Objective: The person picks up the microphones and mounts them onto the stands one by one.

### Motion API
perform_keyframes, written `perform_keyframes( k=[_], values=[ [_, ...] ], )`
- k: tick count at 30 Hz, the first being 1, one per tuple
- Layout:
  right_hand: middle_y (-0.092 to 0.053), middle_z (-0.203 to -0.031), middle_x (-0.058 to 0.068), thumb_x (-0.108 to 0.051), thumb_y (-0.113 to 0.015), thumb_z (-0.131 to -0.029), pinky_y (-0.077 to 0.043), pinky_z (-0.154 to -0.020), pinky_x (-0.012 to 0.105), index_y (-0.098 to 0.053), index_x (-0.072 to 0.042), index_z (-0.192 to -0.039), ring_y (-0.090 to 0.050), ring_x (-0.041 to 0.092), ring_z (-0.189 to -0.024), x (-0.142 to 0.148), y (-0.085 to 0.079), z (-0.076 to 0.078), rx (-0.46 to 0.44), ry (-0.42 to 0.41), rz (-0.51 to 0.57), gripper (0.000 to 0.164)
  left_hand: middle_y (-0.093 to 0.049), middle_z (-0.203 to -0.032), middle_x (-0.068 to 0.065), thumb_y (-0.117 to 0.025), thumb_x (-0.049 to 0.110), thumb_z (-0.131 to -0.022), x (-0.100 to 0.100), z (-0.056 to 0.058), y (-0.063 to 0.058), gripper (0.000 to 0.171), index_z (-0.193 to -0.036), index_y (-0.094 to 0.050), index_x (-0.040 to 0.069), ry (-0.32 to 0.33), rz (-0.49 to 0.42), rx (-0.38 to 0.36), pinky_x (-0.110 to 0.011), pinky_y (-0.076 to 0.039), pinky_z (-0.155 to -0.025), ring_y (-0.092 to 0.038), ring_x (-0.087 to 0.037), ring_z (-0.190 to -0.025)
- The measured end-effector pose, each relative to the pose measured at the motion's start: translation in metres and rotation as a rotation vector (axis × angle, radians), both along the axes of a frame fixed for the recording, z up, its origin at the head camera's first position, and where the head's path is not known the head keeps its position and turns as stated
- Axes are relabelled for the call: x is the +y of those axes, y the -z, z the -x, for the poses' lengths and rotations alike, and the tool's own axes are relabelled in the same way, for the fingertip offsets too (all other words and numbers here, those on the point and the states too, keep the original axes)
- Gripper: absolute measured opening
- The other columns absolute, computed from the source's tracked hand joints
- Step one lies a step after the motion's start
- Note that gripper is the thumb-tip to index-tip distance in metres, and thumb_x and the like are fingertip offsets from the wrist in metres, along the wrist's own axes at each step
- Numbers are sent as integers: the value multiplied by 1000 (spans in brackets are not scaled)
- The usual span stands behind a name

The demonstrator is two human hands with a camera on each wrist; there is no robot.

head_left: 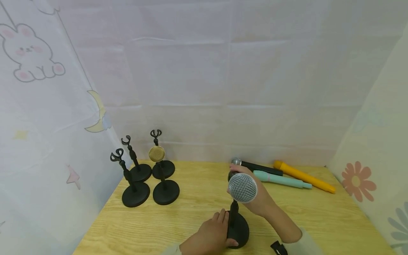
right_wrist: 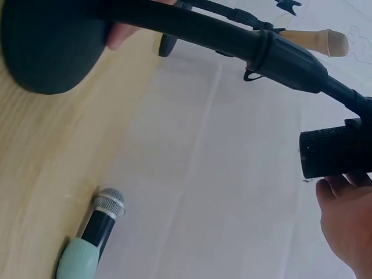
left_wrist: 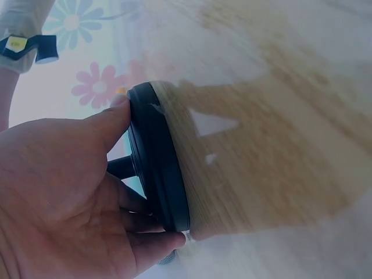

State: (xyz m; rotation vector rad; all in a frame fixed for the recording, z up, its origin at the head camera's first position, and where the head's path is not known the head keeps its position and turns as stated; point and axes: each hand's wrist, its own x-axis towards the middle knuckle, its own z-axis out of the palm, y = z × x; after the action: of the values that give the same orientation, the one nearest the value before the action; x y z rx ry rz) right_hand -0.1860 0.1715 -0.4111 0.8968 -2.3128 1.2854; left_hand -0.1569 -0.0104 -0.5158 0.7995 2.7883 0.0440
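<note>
My left hand (head_left: 211, 232) grips the round black base of a microphone stand (head_left: 239, 232), thumb on one side and fingers on the other. The left wrist view shows that base (left_wrist: 160, 163) between thumb and fingertips. At the top of the stand a microphone with a silver mesh head (head_left: 243, 188) sits by the clip, its mesh facing the head camera. My right hand (head_left: 259, 200) holds this microphone behind the mesh, partly hidden by it. In the right wrist view, fingertips touch the microphone's dark handle end (right_wrist: 326, 153).
Back left, a gold-headed microphone (head_left: 157, 154) rests in a stand, beside three stands (head_left: 135, 194) with bare clips. At the back right lie a black microphone (head_left: 264, 168), a mint one (head_left: 280, 180) and a yellow one (head_left: 307, 177). Fabric walls (head_left: 191, 88) enclose the wooden table (head_left: 191, 198).
</note>
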Motion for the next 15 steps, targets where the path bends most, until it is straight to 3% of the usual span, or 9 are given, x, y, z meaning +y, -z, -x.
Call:
perform_keyframes(
  k=[7, 11, 15],
  values=[
    [-41, -155, 9, -9, -80, -87, -43, -106, 60, -40, -12, -153, -45, 27, -138, 17, 10, -13, 38, 104, -80, 77, -38, -160, -1, -49, 77, -89, -2, -1, -3, 93, -157, -40, 14, 21, 4, -7, -29, -54, -97, -44, -18, -142],
    [-41, -154, 7, -13, -80, -89, -42, -105, 63, -35, -15, -156, -45, 28, -137, 27, 19, -23, 10, 144, -143, 80, -37, -161, -2, -50, 75, -90, -5, -3, -8, 92, -157, -39, 13, 25, -9, -15, -28, -54, -97, -43, -18, -143],
    [-38, -158, 8, -33, -72, -96, -42, -106, 61, -27, -23, -160, -44, 34, -141, 35, 35, -31, -154, 140, -242, 78, -35, -162, -4, -50, 73, -91, -9, -4, -10, 91, -158, -38, 12, 28, -29, -22, -29, -52, -99, -42, -19, -144]
  ],
)
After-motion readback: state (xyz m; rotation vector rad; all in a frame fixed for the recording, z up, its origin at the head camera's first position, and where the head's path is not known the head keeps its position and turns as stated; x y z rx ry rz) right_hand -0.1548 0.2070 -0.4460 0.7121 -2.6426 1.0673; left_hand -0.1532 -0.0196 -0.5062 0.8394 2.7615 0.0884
